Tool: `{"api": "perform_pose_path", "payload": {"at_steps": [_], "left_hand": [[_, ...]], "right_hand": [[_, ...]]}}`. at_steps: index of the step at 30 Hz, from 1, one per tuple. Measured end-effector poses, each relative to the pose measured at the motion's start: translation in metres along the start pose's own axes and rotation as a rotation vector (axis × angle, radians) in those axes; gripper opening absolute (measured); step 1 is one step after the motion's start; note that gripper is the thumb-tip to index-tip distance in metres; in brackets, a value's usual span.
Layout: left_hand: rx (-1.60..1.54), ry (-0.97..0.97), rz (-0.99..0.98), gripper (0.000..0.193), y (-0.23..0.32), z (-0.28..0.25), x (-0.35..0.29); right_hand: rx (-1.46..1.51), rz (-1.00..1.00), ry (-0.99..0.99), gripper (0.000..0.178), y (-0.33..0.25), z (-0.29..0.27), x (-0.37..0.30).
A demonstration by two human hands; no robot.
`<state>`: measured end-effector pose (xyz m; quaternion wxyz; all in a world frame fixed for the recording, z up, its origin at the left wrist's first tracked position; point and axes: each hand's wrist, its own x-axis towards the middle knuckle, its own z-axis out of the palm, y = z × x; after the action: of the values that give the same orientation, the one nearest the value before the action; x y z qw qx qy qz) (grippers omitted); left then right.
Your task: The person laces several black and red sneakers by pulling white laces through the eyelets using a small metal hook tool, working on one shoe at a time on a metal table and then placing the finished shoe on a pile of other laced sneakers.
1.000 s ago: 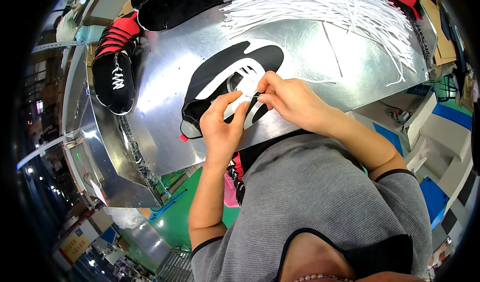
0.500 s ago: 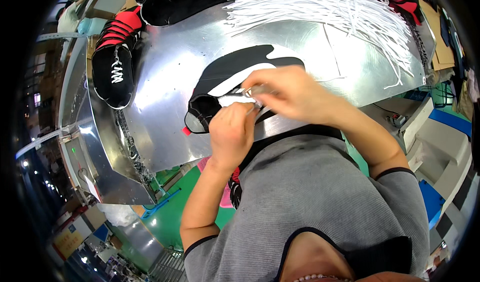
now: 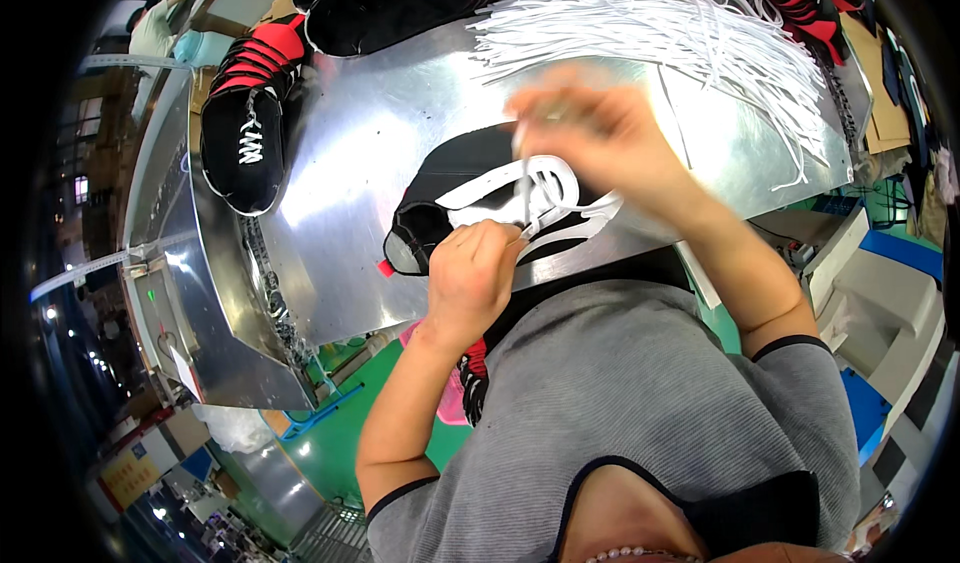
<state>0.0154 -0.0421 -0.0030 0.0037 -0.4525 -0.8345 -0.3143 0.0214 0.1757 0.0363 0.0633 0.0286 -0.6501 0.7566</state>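
A black and white shoe upper (image 3: 450, 175) lies on the metal table in front of me, its grey heel lining and small red tab toward the left. My left hand (image 3: 470, 275) pinches its near edge by the opening, thumb and fingers pressed together. A white shoelace (image 3: 545, 191) loops over the upper's middle and rises toward the other hand. Raised above the upper's far side, my right hand (image 3: 600, 133) is smeared by motion. Its fingers curl around something greyish that is too blurred to name.
A heap of white shoelaces (image 3: 650, 33) covers the table's far right. Black and red uppers (image 3: 400, 3) are piled along the far edge, and one laced black upper (image 3: 243, 153) lies at the left. The metal table (image 3: 340, 203) has a raised side panel at left.
My right hand has lifted away from the upper, up and outward, drawing the white lace into a loop. My left hand stays at the edge, while the view has shifted slightly.
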Motion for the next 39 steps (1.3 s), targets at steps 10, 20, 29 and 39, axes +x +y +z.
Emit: {"api": "perform_pose_path", "payload": {"at_steps": [10,20,29,39], "left_hand": [[-0.433,0.107,-0.722,0.06,0.001,-0.008,0.011],[-0.235,0.36,-0.559,0.028,-0.005,0.012,0.002],[-0.084,0.367,-0.493,0.032,0.002,0.011,0.006],[-0.033,0.373,-0.326,0.04,-0.006,0.017,0.011]], "right_hand": [[-0.207,0.313,-0.215,0.012,0.05,0.024,0.004],[-0.447,0.083,-0.157,0.023,0.033,0.015,-0.018],[-0.676,-0.014,-0.228,0.015,0.036,0.009,-0.018],[-0.967,0.129,-0.456,0.025,0.028,0.022,0.011]]}}
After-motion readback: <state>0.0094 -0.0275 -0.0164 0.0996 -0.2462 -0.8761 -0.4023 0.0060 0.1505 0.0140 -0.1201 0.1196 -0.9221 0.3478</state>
